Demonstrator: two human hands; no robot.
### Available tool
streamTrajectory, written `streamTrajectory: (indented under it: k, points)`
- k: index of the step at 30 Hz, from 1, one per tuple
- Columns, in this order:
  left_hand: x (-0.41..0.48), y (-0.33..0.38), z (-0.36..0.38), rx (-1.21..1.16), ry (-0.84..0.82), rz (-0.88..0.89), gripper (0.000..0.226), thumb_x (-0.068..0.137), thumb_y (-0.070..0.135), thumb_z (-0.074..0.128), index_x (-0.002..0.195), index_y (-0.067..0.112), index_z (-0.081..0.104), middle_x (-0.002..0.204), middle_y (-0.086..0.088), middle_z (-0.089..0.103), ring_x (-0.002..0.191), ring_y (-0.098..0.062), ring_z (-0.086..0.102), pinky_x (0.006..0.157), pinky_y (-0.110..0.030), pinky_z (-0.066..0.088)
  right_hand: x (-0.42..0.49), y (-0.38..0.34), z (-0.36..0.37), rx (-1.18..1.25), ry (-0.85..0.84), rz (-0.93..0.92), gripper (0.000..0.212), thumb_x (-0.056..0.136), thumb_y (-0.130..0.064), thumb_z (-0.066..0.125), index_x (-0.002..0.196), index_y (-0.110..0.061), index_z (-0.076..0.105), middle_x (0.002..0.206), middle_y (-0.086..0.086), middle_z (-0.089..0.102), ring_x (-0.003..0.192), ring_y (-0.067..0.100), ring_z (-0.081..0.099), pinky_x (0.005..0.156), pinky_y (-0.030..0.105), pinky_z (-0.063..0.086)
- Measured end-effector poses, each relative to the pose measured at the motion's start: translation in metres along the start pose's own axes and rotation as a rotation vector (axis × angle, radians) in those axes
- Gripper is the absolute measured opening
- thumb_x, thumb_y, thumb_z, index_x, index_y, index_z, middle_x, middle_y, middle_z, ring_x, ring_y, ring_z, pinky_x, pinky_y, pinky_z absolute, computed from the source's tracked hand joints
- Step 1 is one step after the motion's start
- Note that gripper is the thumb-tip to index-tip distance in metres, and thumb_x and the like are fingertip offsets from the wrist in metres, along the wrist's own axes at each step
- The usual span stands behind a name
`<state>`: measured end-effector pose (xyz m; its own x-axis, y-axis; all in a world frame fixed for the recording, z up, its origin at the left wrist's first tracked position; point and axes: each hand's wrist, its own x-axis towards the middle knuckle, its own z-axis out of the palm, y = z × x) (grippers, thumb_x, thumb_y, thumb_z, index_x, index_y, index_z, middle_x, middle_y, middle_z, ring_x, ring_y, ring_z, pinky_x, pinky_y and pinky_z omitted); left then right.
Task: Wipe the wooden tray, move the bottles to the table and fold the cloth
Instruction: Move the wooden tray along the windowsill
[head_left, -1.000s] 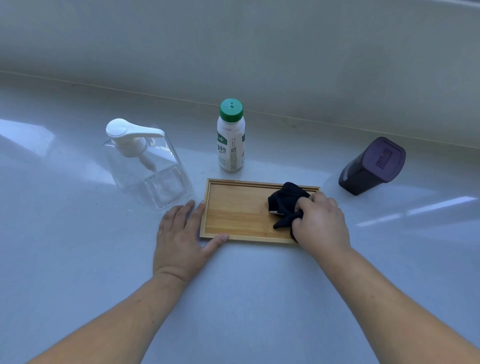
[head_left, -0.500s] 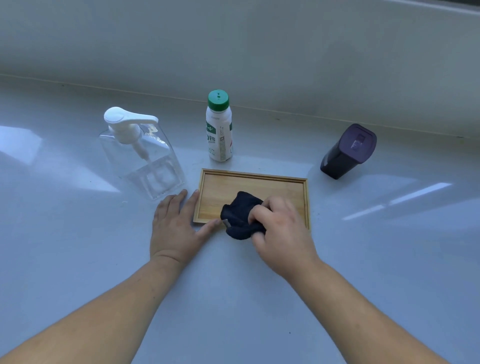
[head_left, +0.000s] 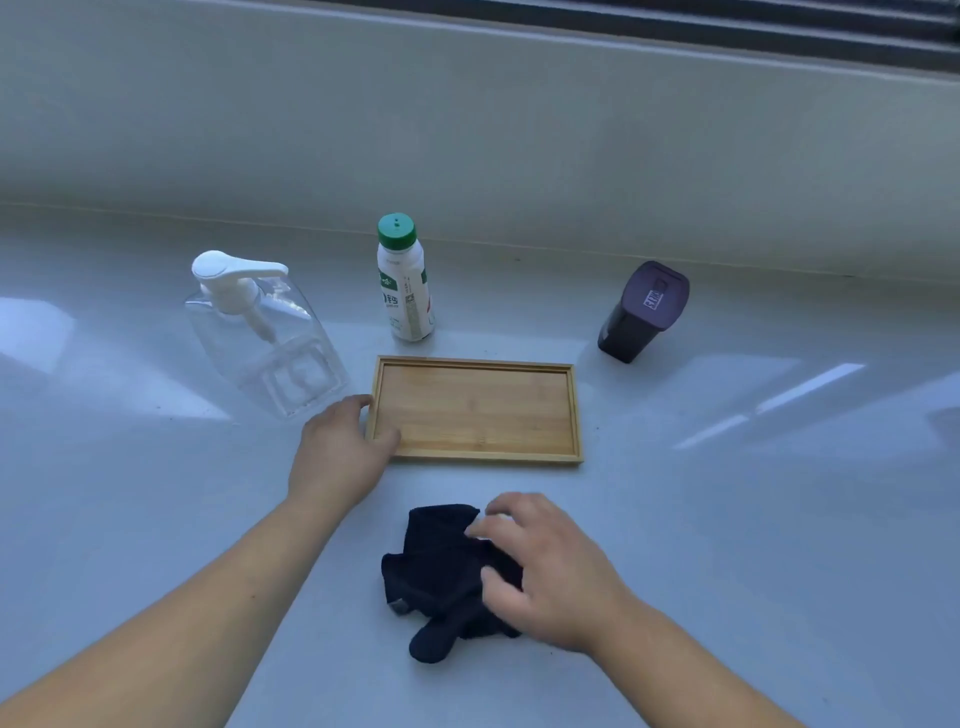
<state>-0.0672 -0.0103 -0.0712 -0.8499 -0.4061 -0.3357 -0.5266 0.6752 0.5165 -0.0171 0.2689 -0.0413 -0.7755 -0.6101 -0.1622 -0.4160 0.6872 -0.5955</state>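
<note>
The wooden tray (head_left: 478, 410) lies bare in the middle of the table. My left hand (head_left: 337, 452) grips its near-left corner, thumb over the rim and fingers along the left edge. A crumpled dark cloth (head_left: 436, 571) lies on the table in front of the tray. My right hand (head_left: 550, 571) rests on the cloth's right side with fingers spread. A clear pump bottle (head_left: 265, 338) stands on the table left of the tray. A white bottle with a green cap (head_left: 405, 291) stands just behind the tray's far-left corner.
A dark purple container (head_left: 641, 312) stands on the table behind and right of the tray. The pale glossy table (head_left: 753, 519) runs back to a low wall (head_left: 467, 130).
My right hand has drawn the cloth off the tray and down onto the table in front of it, and its fingers have spread. My left hand stays at the tray's left edge.
</note>
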Motion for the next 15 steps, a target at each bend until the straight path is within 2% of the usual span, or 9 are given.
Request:
streamTrajectory:
  k: [2,4,6,7,9,10,11,13,15]
  points:
    - [0.002,0.013,-0.003,-0.176,-0.019,-0.089,0.061,0.092,0.052,0.061,0.148,0.03,0.048,0.146,-0.003,0.057,0.121,-0.023,0.054,0.087,-0.038,0.044,0.018,0.021,-0.027,0.196,0.188,0.31,0.045,0.092,-0.054,0.052,0.134,-0.039,0.055,0.132,-0.024,0.048,0.126,0.001,0.045,0.1,0.016,0.034]
    - [0.004,0.026,-0.004,-0.395,-0.041,-0.197,0.062,0.094,0.053,0.06,0.15,0.031,0.046,0.153,0.0,0.052,0.112,-0.019,0.053,0.089,-0.037,0.042,0.041,0.043,-0.057,0.542,0.339,0.654,0.049,0.096,-0.056,0.052,0.14,-0.035,0.049,0.134,-0.016,0.05,0.125,0.009,0.049,0.1,0.03,0.042]
    - [0.007,0.036,-0.006,-0.541,-0.047,-0.301,0.068,0.095,0.055,0.06,0.154,0.027,0.043,0.157,-0.001,0.048,0.119,-0.022,0.052,0.094,-0.038,0.039,0.062,0.06,-0.08,0.914,0.377,0.86,0.045,0.096,-0.056,0.051,0.134,-0.031,0.049,0.121,-0.005,0.058,0.108,0.019,0.058,0.092,0.036,0.049]
    - [0.009,0.039,-0.007,-0.56,-0.061,-0.337,0.07,0.095,0.056,0.059,0.155,0.024,0.043,0.157,-0.002,0.047,0.126,-0.026,0.051,0.097,-0.039,0.039,0.071,0.064,-0.087,1.066,0.366,0.908,0.04,0.095,-0.056,0.05,0.125,-0.029,0.051,0.116,0.005,0.061,0.102,0.026,0.063,0.088,0.038,0.054]
    - [0.013,0.044,-0.008,-0.598,-0.096,-0.404,0.072,0.094,0.06,0.059,0.154,0.021,0.047,0.155,-0.003,0.049,0.134,-0.032,0.049,0.107,-0.043,0.04,0.083,0.067,-0.096,1.204,0.323,0.942,0.027,0.097,-0.053,0.049,0.101,-0.028,0.057,0.137,0.031,0.055,0.114,0.047,0.067,0.096,0.053,0.058]
    - [0.015,0.046,-0.009,-0.635,-0.11,-0.432,0.071,0.093,0.061,0.059,0.151,0.02,0.05,0.152,-0.004,0.052,0.134,-0.033,0.05,0.113,-0.046,0.04,0.087,0.068,-0.098,1.211,0.294,0.952,0.026,0.097,-0.054,0.05,0.092,-0.029,0.056,0.142,0.03,0.053,0.115,0.048,0.068,0.098,0.058,0.056]
    - [0.015,0.049,-0.01,-0.675,-0.117,-0.455,0.071,0.091,0.062,0.06,0.148,0.019,0.053,0.15,-0.005,0.055,0.134,-0.033,0.052,0.116,-0.05,0.038,0.091,0.07,-0.1,1.21,0.262,0.962,0.027,0.095,-0.057,0.051,0.09,-0.031,0.056,0.137,0.026,0.059,0.106,0.043,0.073,0.094,0.058,0.058]
    - [0.015,0.053,-0.012,-0.72,-0.117,-0.488,0.076,0.087,0.065,0.064,0.146,0.019,0.053,0.149,-0.004,0.055,0.135,-0.033,0.051,0.119,-0.052,0.036,0.097,0.073,-0.101,1.228,0.206,0.997,0.037,0.09,-0.065,0.054,0.102,-0.03,0.056,0.119,0.015,0.071,0.088,0.032,0.078,0.072,0.047,0.066]
    - [0.013,0.055,-0.014,-0.746,-0.109,-0.504,0.081,0.08,0.067,0.067,0.146,0.02,0.054,0.15,-0.004,0.055,0.137,-0.032,0.05,0.12,-0.051,0.035,0.102,0.079,-0.102,1.226,0.17,1.027,0.057,0.085,-0.07,0.056,0.115,-0.023,0.059,0.103,0.004,0.073,0.079,0.026,0.076,0.063,0.035,0.059]
